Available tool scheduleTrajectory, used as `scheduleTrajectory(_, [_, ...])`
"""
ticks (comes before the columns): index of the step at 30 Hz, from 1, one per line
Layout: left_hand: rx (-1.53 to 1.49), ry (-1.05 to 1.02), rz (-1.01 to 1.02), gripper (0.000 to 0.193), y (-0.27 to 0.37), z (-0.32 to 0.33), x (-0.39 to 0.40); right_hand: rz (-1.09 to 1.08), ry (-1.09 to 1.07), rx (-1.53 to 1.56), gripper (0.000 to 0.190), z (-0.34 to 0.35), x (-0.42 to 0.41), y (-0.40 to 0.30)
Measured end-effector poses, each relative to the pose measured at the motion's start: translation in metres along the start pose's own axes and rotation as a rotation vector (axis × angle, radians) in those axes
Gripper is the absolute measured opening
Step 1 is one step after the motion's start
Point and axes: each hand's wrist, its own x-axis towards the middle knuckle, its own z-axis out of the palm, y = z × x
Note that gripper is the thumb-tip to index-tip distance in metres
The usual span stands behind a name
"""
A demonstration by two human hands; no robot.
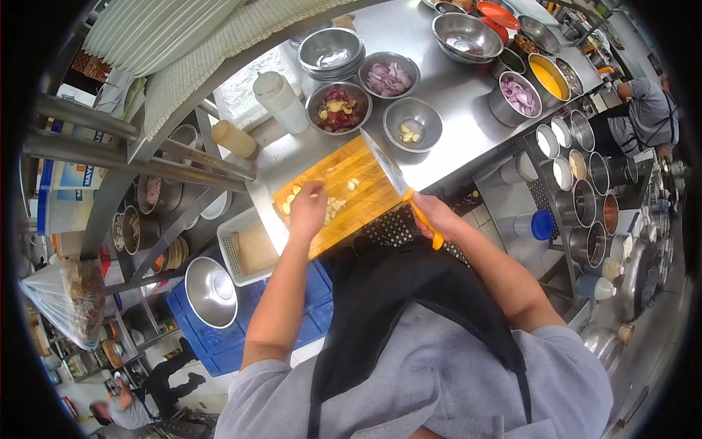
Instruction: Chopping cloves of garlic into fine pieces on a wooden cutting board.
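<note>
My right hand (436,215) is closed round the yellow handle of a chef's knife (384,162), whose blade lies over the right end of a yellow cutting board (366,211). Over the board's left part is my left hand (308,211), fingers curled; whether it holds something is hidden. Garlic cloves (352,184) lie on the board, some beside and partly behind that hand. Beyond the board, a steel bowl (433,118) holds a few peeled cloves. To its left, another bowl (359,123) contains dark red pieces and garlic, and a third (417,82) has sliced red onion.
Squeeze bottles (281,101) and stacked steel bowls (331,52) stand behind the board. A pot of sliced onion (515,101) is at the right. Left of the counter are a white plastic basket (225,241) and an empty steel bowl (211,292). Two people are farther off.
</note>
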Motion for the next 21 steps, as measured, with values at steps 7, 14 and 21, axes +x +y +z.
scheduleTrajectory(7, [0.320, -0.061, 0.708, 0.024, 0.008, 0.047, 0.019, -0.035, -0.028, -0.032, 0.051, 0.009, 0.000, -0.007])
scheduleTrajectory(14, [0.655, -0.276, 0.440, 0.017, 0.001, 0.005, 0.044, -0.032, 0.014, -0.029, 0.050, -0.008, -0.013, 0.005])
scheduleTrajectory(21, [0.427, -0.120, 0.327, 0.014, -0.018, 0.053, 0.065, 0.044, 0.003, -0.193, 0.053, -0.009, -0.004, 0.007])
